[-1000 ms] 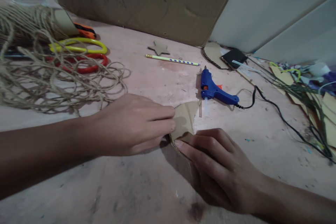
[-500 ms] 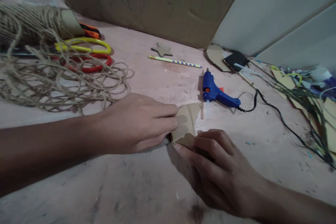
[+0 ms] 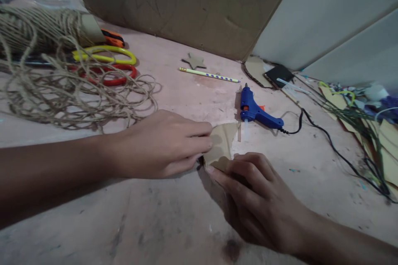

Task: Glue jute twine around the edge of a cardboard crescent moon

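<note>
Cardboard piece (image 3: 222,145) flat on the pink table (image 3: 174,223), just near the blue glue gun (image 3: 256,112). Pinched at its left edge by left hand (image 3: 164,145), gripped at near edge by curled fingers of right hand (image 3: 255,198).

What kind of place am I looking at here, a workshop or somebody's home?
Probably a home craft corner, though I can't be sure. A blue glue gun, twine and scissors lie about, while the left hand and right hand hold a cardboard piece.

Dim, warm indoor light.
Soft shadows pool under both forearms; edges stretch wide-angle, and far clutter looks slightly soft.
</note>
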The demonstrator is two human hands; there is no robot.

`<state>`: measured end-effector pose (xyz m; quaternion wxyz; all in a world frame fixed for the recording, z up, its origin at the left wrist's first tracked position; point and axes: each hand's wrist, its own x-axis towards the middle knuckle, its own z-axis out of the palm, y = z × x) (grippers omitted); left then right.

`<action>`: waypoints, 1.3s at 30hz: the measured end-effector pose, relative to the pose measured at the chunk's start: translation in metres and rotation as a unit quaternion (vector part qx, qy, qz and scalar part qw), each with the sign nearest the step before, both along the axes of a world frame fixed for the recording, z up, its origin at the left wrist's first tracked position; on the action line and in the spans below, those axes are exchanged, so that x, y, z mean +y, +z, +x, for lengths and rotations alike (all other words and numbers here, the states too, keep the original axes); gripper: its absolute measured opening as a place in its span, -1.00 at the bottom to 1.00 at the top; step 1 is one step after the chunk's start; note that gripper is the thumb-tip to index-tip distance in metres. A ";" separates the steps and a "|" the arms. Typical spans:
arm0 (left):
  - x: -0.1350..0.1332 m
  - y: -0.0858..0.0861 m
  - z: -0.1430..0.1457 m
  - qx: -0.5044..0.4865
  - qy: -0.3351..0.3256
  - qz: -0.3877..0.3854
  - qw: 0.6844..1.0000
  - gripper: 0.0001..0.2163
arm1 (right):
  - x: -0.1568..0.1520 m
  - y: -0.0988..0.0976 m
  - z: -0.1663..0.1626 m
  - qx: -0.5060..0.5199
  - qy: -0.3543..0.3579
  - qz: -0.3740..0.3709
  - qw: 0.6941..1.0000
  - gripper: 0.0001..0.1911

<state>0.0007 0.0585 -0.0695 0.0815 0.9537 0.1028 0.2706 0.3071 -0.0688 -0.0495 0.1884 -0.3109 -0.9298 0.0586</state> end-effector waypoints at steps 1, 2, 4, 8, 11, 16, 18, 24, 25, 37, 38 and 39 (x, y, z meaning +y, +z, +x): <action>0.000 0.000 0.000 -0.002 -0.001 0.002 1.000 -0.81 | 0.000 0.000 0.000 -0.002 -0.001 0.000 1.000 -0.40; 0.000 0.000 0.000 -0.003 -0.002 0.003 1.000 -0.81 | 0.000 0.001 -0.001 -0.003 -0.002 0.001 1.000 -0.41; 0.001 0.001 0.001 -0.003 0.001 0.000 1.000 -0.82 | 0.001 0.001 0.000 -0.004 -0.003 0.001 1.000 -0.40; 0.000 0.000 0.000 -0.004 0.002 -0.006 1.000 -0.83 | 0.001 -0.001 0.001 0.002 0.000 -0.010 1.000 -0.39; 0.000 0.000 0.000 -0.007 0.002 -0.005 1.000 -0.82 | 0.000 -0.004 0.003 0.012 0.006 -0.017 1.000 -0.33; 0.000 0.001 0.001 0.029 0.006 -0.046 0.999 -0.83 | -0.002 -0.008 0.006 0.007 0.004 -0.034 0.999 -0.32; 0.000 0.000 0.001 0.029 0.005 -0.044 0.999 -0.84 | -0.002 -0.007 0.006 0.004 0.002 -0.034 0.999 -0.33; 0.001 0.001 0.002 0.011 0.002 -0.026 1.000 -0.83 | -0.001 -0.004 0.003 -0.001 0.004 -0.025 1.000 -0.34; 0.001 0.003 0.002 0.016 0.003 -0.029 0.999 -0.83 | -0.001 -0.004 0.002 -0.001 0.003 -0.023 1.000 -0.35; 0.001 0.000 0.002 0.001 0.001 -0.014 1.000 -0.83 | 0.007 0.001 0.005 0.042 0.026 -0.023 0.999 -0.44; 0.001 -0.001 0.002 0.001 0.000 -0.017 1.000 -0.84 | 0.010 0.003 0.006 0.041 0.032 -0.026 0.998 -0.45; 0.001 -0.001 0.001 0.001 0.000 -0.022 1.000 -0.85 | 0.012 0.006 0.007 0.038 0.038 -0.030 0.998 -0.47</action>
